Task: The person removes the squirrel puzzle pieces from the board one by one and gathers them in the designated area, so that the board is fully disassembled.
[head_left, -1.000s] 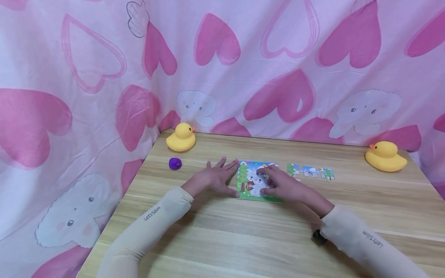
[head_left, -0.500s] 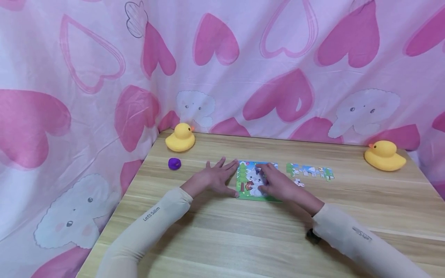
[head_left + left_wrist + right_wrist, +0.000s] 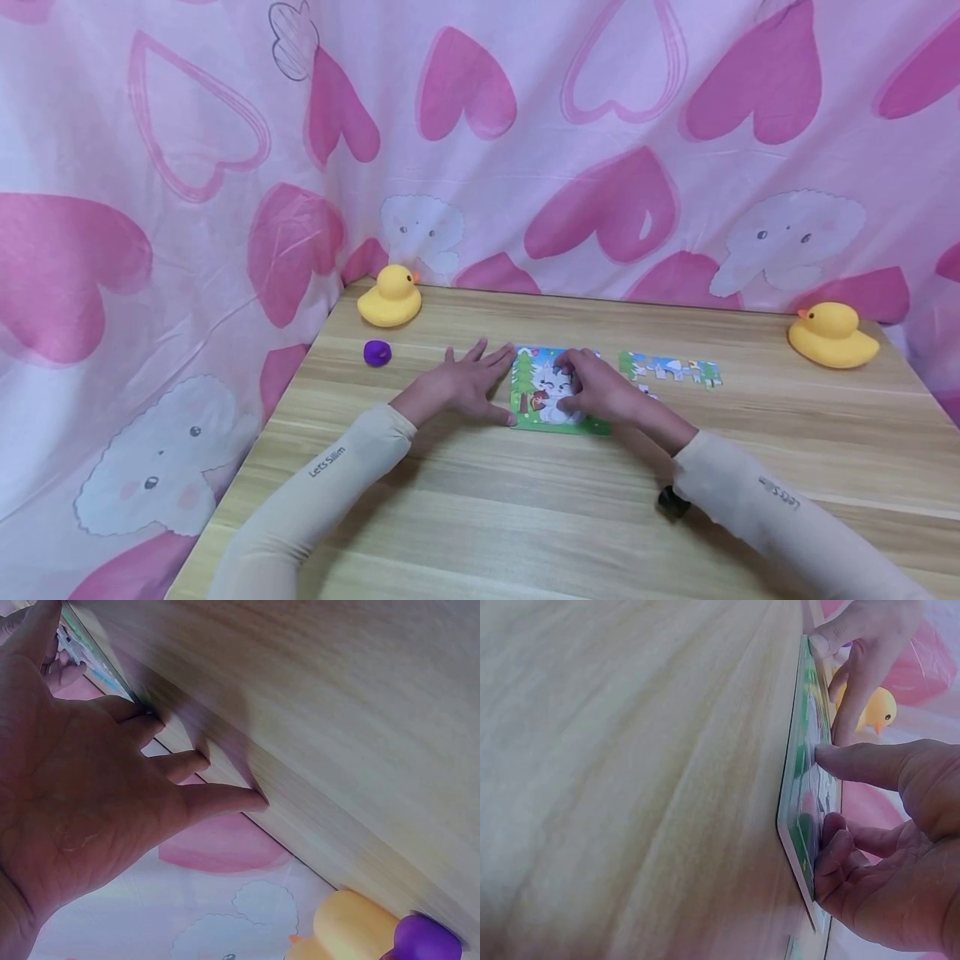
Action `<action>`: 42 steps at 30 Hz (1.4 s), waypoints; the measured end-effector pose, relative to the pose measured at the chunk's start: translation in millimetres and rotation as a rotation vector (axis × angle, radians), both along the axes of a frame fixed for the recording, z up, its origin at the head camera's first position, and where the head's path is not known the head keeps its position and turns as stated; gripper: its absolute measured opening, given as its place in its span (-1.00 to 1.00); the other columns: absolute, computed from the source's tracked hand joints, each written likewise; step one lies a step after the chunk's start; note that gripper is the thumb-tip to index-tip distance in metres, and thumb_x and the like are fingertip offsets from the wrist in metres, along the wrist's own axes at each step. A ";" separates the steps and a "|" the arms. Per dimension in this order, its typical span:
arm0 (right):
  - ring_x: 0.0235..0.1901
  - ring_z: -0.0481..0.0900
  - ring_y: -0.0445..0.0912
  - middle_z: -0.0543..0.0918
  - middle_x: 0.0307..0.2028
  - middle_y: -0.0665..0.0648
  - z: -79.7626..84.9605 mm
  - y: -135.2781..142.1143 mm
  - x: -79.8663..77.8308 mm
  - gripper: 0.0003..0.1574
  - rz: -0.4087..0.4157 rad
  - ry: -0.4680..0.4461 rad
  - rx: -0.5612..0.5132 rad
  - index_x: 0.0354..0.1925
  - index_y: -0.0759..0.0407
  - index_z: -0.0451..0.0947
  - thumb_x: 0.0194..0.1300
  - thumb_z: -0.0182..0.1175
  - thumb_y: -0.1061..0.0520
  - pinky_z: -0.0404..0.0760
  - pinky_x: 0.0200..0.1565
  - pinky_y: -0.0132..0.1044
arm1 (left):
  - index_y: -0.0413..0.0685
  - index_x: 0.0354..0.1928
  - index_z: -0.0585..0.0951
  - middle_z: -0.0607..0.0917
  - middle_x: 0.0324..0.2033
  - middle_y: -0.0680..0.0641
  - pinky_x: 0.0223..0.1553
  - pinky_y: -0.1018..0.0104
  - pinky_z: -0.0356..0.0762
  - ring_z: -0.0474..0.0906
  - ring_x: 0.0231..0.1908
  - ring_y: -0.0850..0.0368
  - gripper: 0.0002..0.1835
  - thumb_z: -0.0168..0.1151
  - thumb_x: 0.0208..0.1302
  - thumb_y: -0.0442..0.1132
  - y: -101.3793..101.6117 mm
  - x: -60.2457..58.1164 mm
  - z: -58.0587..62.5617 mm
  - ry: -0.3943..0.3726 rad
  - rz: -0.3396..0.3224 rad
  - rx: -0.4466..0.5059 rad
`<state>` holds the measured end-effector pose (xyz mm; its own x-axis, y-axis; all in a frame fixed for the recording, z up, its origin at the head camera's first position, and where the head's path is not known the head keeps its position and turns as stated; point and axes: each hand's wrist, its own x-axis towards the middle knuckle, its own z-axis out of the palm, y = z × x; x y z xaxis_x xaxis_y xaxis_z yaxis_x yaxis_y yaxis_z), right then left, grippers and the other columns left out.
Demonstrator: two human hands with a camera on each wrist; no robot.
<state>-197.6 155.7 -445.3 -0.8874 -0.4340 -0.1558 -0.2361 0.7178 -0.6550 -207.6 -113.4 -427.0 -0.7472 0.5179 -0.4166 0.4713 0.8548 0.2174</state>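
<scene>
A square jigsaw puzzle (image 3: 531,375) with a white furry animal and green trees lies flat in the middle of the table. My left hand (image 3: 471,385) spreads its straight fingers at the puzzle's left side, thumb at the near left corner and a fingertip at the far one. Over the right half of the picture, my right hand (image 3: 603,392) bends its fingers and thumb down onto a puzzle piece, gripping it between them. That piece is mostly hidden under the hand. In the right wrist view, the thumb (image 3: 862,763) and curled fingertips meet the puzzle face.
Several loose puzzle pieces (image 3: 670,369) lie in a row right of the puzzle, with one piece (image 3: 647,392) nearer. Yellow toy ducks stand far left (image 3: 390,297) and far right (image 3: 832,336). A small purple object (image 3: 377,353) sits left. A pink patterned curtain (image 3: 600,167) hangs behind.
My right hand has shifted slightly left over the puzzle, and its fingers have bent further down at the picture. The left hand and the loose pieces have stayed in place.
</scene>
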 end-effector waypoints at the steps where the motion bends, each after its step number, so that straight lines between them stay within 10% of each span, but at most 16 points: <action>1: -0.15 0.51 -0.02 0.52 0.10 0.27 0.1 0.0 0.0 -0.18 0.001 0.005 -0.003 0.39 0.26 0.40 0.27 0.52 0.18 0.59 -0.18 -0.28 | 0.25 0.73 -0.24 -0.26 0.73 0.18 0.55 -0.61 -0.27 -0.41 0.72 -0.20 0.27 0.22 0.24 0.57 0.0 -0.1 -0.2 0.002 -0.001 0.001; 42: -0.19 0.63 -0.16 0.69 -0.04 0.08 9.6 25.3 -9.7 -0.24 0.159 0.203 0.040 0.39 0.20 0.55 0.29 0.53 0.09 0.72 -0.10 -0.26 | 0.26 0.73 -0.24 -0.28 0.73 0.19 0.54 -0.63 -0.29 -0.44 0.72 -0.18 0.27 0.23 0.24 0.56 1.2 -2.0 0.9 -0.017 0.003 0.001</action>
<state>-207.3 181.0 -435.7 -0.8235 -0.5673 -0.0016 -0.4713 0.6856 -0.5548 -209.6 -112.3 -426.2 -0.7414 0.5161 -0.4289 0.4651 0.8560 0.2258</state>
